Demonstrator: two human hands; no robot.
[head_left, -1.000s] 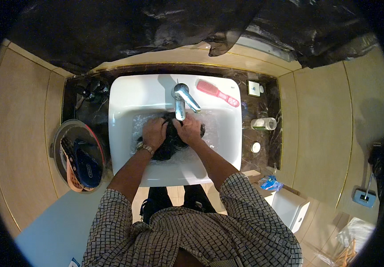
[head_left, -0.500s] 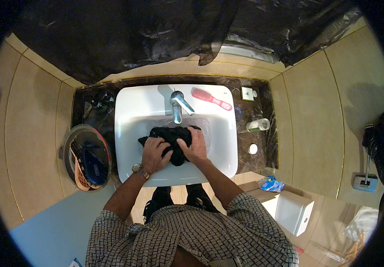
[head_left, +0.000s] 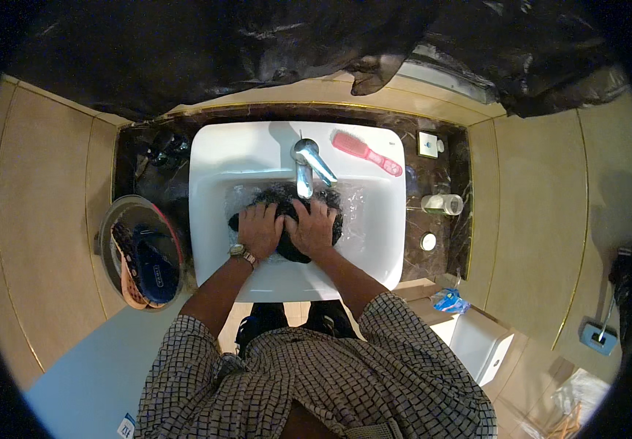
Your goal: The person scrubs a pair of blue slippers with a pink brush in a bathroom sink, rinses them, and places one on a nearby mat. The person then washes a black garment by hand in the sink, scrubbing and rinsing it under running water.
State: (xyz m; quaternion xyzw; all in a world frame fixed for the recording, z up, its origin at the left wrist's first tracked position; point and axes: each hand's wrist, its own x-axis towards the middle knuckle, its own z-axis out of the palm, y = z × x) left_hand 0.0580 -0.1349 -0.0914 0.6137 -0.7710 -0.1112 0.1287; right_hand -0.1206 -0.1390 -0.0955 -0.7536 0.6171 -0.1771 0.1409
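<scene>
A wet black cloth (head_left: 292,250) lies bunched in the water of a white sink (head_left: 210,146). My left hand (head_left: 260,230), with a watch (head_left: 243,254) on its wrist, presses down on the cloth's left part, fingers curled into it. Close beside it, my right hand (head_left: 311,228) grips the right part of the cloth, its thumb near the left hand's thumb. Some of the cloth is hidden under both hands. The chrome faucet (head_left: 304,172) stands just beyond them, its spout over the cloth's far edge. Ripples and splashes surround the cloth.
On the sink's far right rim rests a pink hairbrush (head_left: 360,149). A clear jar (head_left: 444,204), a round white lid (head_left: 428,241) and a small white box (head_left: 427,144) are on the dark counter at right. At left stands a bucket (head_left: 115,219) with sandals (head_left: 156,271).
Both hands have come closer together and pushed the cloth down and flatter. The water is now more stirred. The view has shifted slightly.
</scene>
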